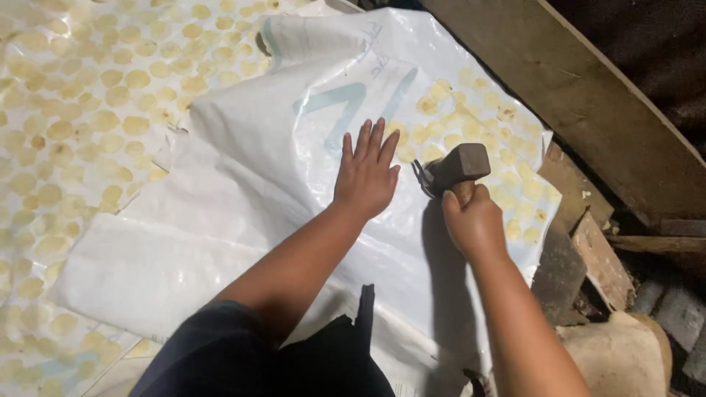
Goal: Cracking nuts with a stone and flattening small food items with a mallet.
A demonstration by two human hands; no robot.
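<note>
My left hand (365,173) lies flat, fingers spread, on a white woven plastic sack (265,191) spread over the surface. My right hand (474,220) grips the handle of a claw hammer (452,169), whose dark head rests just right of my left hand, close to the sack. Several thin round yellowish slices (471,125) lie on the sack beyond and to the right of the hammer. The hammer's handle is hidden inside my fist.
Many more yellowish round slices (81,117) cover a sheet at the left. A wide wooden plank (581,95) runs diagonally at the upper right. Wood offcuts (588,250) and rubble lie at the right edge. My dark-clothed knee (243,360) is at the bottom.
</note>
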